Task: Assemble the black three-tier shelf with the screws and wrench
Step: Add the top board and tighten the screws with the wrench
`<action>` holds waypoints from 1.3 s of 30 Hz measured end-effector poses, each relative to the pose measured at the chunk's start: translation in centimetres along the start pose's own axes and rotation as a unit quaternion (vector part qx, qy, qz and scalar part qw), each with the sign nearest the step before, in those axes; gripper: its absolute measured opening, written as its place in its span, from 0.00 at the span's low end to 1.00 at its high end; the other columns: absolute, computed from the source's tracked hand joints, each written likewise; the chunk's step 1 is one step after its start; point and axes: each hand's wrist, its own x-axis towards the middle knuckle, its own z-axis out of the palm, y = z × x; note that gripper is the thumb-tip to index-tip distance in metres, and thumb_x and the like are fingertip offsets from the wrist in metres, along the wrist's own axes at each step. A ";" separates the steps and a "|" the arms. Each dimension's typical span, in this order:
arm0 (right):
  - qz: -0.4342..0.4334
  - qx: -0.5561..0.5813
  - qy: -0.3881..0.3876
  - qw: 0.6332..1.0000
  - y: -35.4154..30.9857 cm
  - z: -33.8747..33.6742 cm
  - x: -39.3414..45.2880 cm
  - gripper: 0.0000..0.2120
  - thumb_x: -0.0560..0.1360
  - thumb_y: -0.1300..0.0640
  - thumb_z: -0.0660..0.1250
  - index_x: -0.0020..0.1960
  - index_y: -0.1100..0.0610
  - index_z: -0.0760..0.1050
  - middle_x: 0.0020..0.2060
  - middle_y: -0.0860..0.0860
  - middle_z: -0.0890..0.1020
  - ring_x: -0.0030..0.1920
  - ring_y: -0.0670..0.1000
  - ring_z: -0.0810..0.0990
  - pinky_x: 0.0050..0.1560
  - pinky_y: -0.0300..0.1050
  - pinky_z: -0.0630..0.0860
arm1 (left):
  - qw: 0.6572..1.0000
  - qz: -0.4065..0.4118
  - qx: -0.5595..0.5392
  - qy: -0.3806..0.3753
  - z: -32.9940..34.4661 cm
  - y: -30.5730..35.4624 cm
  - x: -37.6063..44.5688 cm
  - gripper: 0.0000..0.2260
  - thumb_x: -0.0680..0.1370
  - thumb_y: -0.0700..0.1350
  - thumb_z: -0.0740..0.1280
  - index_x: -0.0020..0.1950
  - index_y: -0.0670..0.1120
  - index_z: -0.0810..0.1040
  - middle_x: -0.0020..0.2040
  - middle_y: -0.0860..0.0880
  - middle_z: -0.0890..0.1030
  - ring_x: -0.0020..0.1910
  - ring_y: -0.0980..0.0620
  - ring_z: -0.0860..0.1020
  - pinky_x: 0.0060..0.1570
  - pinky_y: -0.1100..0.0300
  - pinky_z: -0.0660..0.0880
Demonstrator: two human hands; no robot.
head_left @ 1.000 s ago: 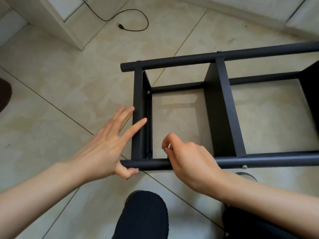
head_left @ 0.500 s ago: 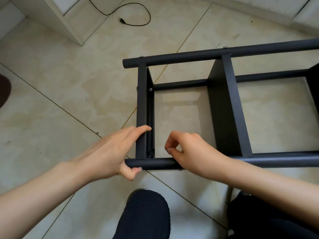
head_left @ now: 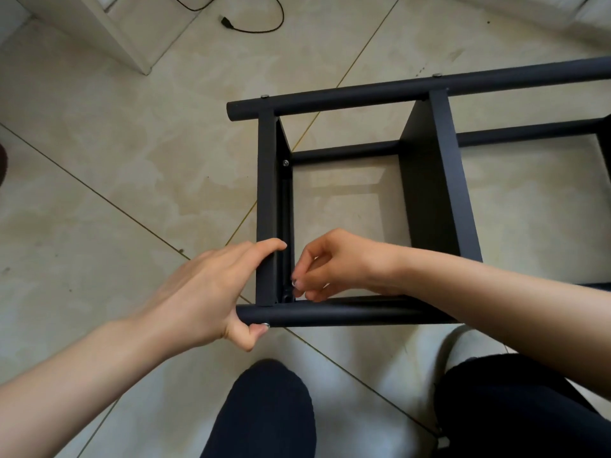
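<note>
Head view: black shelf frame [head_left: 429, 180] lies on its side on tiled floor [head_left: 115, 160]. Left hand [head_left: 205, 292] grips end panel, thumb under near pole. Right hand [head_left: 334, 262] fingers [head_left: 299, 285] pinched together at inner corner; what they pinch unclear.

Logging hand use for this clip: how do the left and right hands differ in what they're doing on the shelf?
The left hand wraps the end panel with a broad grip, thumb under the near tube; the right hand pinches something small at the inner corner, too hidden to name. The left hand sits outside the frame; the right hand reaches inside it. Both work at the same near corner of the shelf.
</note>
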 end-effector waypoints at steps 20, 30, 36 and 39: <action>0.052 0.069 -0.129 0.988 0.1 0.9 2.5 0.08 0.77 0.64 0.69 0.41 0.55 0.83 0.37 0.50 0.84 0.36 0.44 0.81 0.43 0.39 0.78 | 0.997 0.028 0.072 0.021 -0.2 0.1 0.1 0.45 0.57 0.64 0.63 0.73 0.53 0.64 0.47 0.55 0.77 0.45 0.48 0.77 0.39 0.59 0.70; 0.038 0.099 -0.144 0.984 0.5 0.8 2.3 0.06 0.78 0.63 0.67 0.44 0.57 0.81 0.37 0.50 0.83 0.38 0.46 0.80 0.45 0.39 0.78 | 0.994 0.036 0.085 0.055 0.0 0.0 -0.1 0.47 0.59 0.64 0.66 0.76 0.48 0.70 0.81 0.41 0.54 0.80 0.42 0.53 0.66 0.46 0.64; 0.033 0.114 -0.140 0.983 0.7 1.1 2.7 0.07 0.79 0.65 0.65 0.43 0.59 0.80 0.38 0.52 0.82 0.37 0.46 0.79 0.44 0.37 0.79 | 0.996 0.047 0.063 0.032 -0.1 0.0 0.0 0.47 0.62 0.64 0.65 0.79 0.48 0.64 0.83 0.46 0.53 0.82 0.50 0.50 0.76 0.49 0.56; 0.040 0.098 -0.137 0.985 0.7 1.3 2.9 0.08 0.79 0.63 0.65 0.43 0.60 0.80 0.37 0.52 0.81 0.37 0.47 0.78 0.46 0.39 0.78 | 0.996 0.054 0.067 0.029 -0.2 0.1 0.0 0.47 0.63 0.64 0.65 0.80 0.48 0.62 0.82 0.46 0.54 0.81 0.48 0.52 0.75 0.47 0.58</action>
